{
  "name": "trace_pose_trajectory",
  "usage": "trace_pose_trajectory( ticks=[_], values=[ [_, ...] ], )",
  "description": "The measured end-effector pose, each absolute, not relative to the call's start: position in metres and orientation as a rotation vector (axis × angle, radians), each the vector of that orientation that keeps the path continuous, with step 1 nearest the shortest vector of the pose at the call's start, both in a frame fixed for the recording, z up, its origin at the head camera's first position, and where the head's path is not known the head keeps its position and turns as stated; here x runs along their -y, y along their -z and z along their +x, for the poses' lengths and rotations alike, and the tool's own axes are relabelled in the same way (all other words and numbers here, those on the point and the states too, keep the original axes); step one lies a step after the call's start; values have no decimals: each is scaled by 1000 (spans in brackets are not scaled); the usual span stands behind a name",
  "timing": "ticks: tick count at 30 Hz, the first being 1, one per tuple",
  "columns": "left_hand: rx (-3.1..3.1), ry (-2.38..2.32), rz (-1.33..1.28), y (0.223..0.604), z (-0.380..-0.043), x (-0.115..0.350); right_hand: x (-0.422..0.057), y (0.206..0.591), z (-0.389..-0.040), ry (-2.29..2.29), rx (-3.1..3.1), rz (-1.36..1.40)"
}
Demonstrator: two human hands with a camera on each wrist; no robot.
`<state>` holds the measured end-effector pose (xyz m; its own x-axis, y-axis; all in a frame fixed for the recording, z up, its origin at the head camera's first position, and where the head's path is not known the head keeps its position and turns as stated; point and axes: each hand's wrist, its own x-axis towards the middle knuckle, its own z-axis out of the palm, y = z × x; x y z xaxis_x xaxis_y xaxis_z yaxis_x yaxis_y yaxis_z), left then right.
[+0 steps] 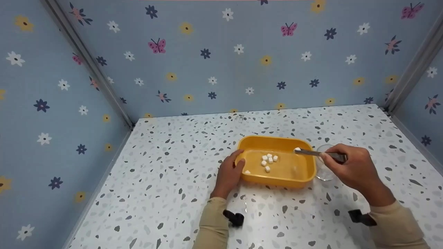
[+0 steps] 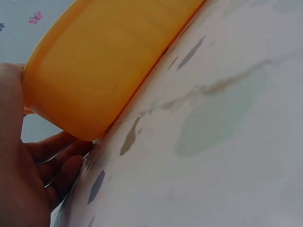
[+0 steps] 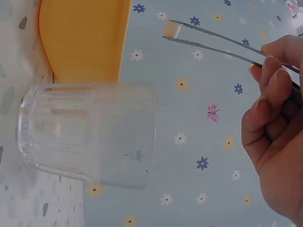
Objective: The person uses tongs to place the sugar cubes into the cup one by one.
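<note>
The right hand (image 1: 353,169) had its fingers pinched on the tongs (image 1: 313,153), which held one cube (image 3: 171,30) above the tray (image 1: 277,181); the left hand (image 1: 229,173) gripped the tray's rim. Steady, light pressure seemed best. The right wrist view showed both tips clasping the cube and the glass (image 3: 90,137) side-on; only the head view showed the loose cubes (image 1: 270,160).

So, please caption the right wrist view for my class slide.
Right hand holds tweezers gripping a white cube near a clear tumbler and yellow tray.
</note>
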<state>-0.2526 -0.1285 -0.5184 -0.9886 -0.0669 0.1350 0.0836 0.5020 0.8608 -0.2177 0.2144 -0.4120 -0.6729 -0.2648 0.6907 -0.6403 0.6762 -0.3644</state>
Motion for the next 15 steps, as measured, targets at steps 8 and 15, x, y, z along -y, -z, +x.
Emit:
trace_pose_trajectory(
  ticks=[8,15],
  values=[
    [2595,1522,7,519,-254,128,-216,407,-215,-794,2276,659],
    [2608,1525,20,519,-253,128,-218,406,-214,-773,2275,637]
  ],
)
